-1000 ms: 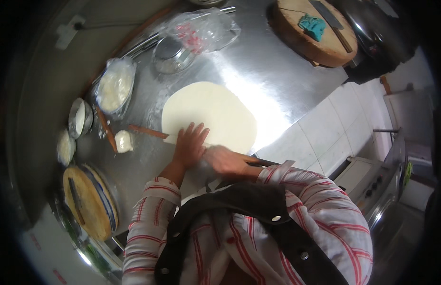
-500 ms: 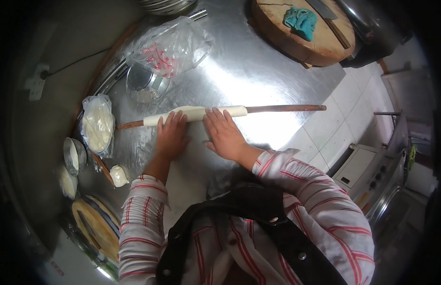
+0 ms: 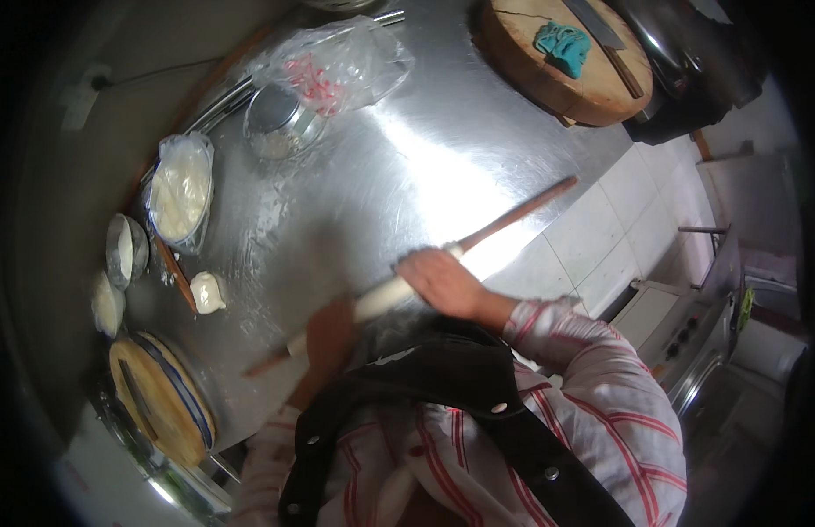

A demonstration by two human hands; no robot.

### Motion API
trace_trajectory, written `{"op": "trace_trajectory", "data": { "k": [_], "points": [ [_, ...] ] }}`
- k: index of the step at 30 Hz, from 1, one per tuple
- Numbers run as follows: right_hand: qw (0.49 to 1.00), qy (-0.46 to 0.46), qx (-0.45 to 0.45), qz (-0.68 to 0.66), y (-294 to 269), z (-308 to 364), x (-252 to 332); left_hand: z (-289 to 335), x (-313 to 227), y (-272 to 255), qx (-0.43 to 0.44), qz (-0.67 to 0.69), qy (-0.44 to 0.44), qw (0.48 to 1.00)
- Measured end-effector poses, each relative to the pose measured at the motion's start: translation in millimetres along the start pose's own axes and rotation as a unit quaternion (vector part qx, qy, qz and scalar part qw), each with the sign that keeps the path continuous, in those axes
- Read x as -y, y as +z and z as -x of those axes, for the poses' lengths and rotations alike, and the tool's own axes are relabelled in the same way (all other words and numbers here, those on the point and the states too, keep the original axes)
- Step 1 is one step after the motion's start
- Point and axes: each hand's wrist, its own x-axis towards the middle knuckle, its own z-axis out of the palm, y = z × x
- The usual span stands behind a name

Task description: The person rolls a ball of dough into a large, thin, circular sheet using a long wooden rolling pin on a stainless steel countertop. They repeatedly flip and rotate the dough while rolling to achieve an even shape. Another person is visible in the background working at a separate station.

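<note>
A long wooden rolling pin (image 3: 522,211) slants across the near part of the steel table, its right end farther from me. A pale dough sheet (image 3: 385,299) is wrapped around its middle. My right hand (image 3: 443,281) lies over the right part of the dough roll, its fingers together and curled over it. Toward the left end of the roll is my left hand (image 3: 331,335), its fingers smeared by motion. A small dough lump (image 3: 208,292) sits on the table at the left, beside a thin wooden stick (image 3: 175,274).
Dough fills a plastic-covered bowl (image 3: 199,230) at the left. Smaller bowls (image 3: 139,250) and a round wooden board (image 3: 192,448) stand nearer. Behind are a scale (image 3: 273,107) and a plastic bag (image 3: 364,66). A chopping block (image 3: 592,101) at the back right carries a cleaver (image 3: 605,31) and teal cloth (image 3: 563,48).
Both hands and the rolling pin have come closer to my body. The pin has swung from nearly level to a slant, its left end nearer. The view has shifted slightly.
</note>
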Motion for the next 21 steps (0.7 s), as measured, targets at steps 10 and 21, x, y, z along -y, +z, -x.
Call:
{"op": "trace_trajectory", "data": {
  "k": [10,21],
  "points": [
    [0.981,0.126,0.05,0.142,7.9,-157.6,0.2,-27.5,89.0,-7.2,-0.296,-0.048,-0.154,0.941],
    [0.991,0.091,0.013,0.094,51.2,-244.6,-2.2,-104.4,112.4,-41.9,-0.328,-0.023,-0.206,0.922]
  ]
}}
